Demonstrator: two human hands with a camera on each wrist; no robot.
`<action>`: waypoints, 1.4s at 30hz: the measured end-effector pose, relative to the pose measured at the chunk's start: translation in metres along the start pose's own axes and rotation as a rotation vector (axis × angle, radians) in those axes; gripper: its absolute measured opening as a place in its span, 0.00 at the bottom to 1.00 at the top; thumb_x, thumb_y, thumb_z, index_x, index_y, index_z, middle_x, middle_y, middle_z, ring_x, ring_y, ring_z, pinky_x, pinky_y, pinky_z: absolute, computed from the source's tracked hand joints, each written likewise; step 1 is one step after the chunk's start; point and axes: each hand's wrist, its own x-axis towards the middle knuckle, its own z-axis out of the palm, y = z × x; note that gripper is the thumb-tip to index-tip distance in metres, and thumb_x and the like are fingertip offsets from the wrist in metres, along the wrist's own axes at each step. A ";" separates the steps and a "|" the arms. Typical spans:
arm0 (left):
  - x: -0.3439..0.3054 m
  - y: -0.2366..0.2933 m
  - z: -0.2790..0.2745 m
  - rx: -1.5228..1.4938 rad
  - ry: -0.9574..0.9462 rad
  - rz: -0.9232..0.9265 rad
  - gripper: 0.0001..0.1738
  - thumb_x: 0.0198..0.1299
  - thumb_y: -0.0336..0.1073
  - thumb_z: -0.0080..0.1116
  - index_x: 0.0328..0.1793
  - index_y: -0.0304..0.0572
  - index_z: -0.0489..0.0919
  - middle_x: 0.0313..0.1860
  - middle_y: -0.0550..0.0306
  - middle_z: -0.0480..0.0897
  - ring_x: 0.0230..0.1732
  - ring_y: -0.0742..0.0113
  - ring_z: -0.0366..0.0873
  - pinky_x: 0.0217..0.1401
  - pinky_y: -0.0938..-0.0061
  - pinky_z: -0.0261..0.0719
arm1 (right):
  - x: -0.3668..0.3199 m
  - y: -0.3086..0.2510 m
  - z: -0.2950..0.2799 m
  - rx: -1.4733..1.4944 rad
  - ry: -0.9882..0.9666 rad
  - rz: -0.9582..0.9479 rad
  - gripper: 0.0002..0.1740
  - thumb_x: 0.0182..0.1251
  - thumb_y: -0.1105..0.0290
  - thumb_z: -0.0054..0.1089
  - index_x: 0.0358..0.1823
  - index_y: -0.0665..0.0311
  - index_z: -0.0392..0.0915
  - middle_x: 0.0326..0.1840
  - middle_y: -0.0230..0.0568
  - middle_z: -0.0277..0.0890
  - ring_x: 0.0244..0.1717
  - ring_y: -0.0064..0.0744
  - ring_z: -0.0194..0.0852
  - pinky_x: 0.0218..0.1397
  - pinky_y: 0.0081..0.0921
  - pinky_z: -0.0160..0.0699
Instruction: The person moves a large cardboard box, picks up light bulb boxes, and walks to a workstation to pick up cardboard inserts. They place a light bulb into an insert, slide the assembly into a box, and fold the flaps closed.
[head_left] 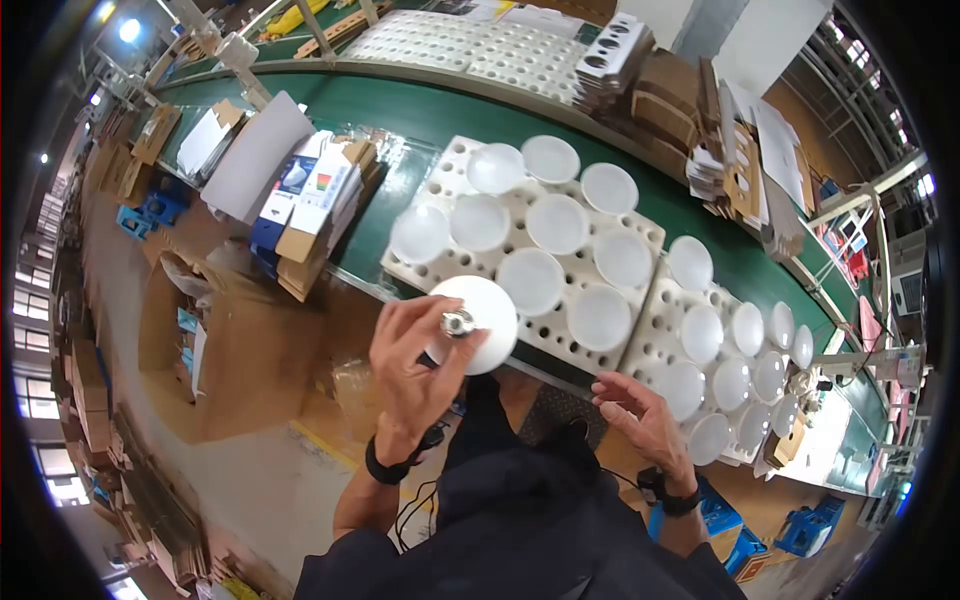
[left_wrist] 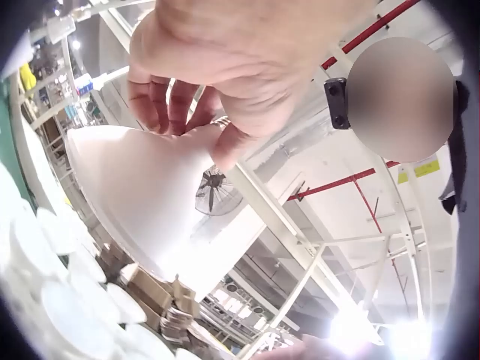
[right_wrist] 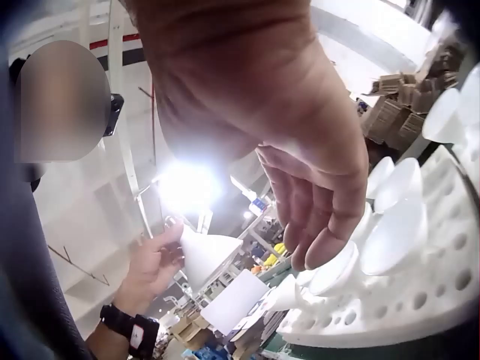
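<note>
A white cone-shaped bulb [head_left: 487,345] is held by its metal screw base [head_left: 457,323] in the left hand [head_left: 415,365], thumb and fingers round the narrow end. In the left wrist view its wide white body [left_wrist: 135,191] hangs below the fingers of the left hand [left_wrist: 217,82]. The right hand [head_left: 645,425] is near the front edge of the foam trays with nothing in it; in the right wrist view the fingers of the right hand [right_wrist: 300,165] are loosely bent. Several similar bulbs [head_left: 557,224] stand wide end up in a white foam tray [head_left: 530,352] with holes.
A second foam tray [head_left: 645,357] with several bulbs adjoins on the right. Both lie on a green table [head_left: 400,100]. Stacked cartons [head_left: 310,205] stand left, and cardboard stacks [head_left: 665,95] behind. A large cardboard box [head_left: 235,350] sits on the floor at left.
</note>
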 end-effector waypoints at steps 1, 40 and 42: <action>0.015 -0.017 -0.011 0.032 0.035 0.035 0.16 0.52 0.30 0.74 0.47 0.32 0.87 0.45 0.49 0.85 0.47 0.59 0.81 0.51 0.69 0.79 | 0.010 -0.015 0.009 0.003 0.003 -0.002 0.30 0.72 0.59 0.66 0.71 0.64 0.72 0.58 0.39 0.81 0.55 0.29 0.80 0.61 0.28 0.78; 0.182 -0.128 -0.009 0.288 -0.051 0.151 0.26 0.64 0.50 0.70 0.32 0.29 0.83 0.26 0.43 0.81 0.26 0.53 0.75 0.30 0.59 0.73 | -0.117 0.088 -0.110 0.209 1.551 -0.054 0.20 0.78 0.59 0.58 0.57 0.70 0.81 0.47 0.37 0.85 0.45 0.24 0.83 0.50 0.22 0.82; 0.184 -0.146 -0.013 0.286 -0.060 0.183 0.26 0.64 0.51 0.70 0.33 0.28 0.83 0.26 0.43 0.81 0.25 0.54 0.75 0.30 0.59 0.73 | -0.160 0.139 -0.148 0.173 1.726 0.018 0.22 0.76 0.57 0.59 0.55 0.70 0.82 0.46 0.38 0.85 0.44 0.26 0.84 0.50 0.24 0.82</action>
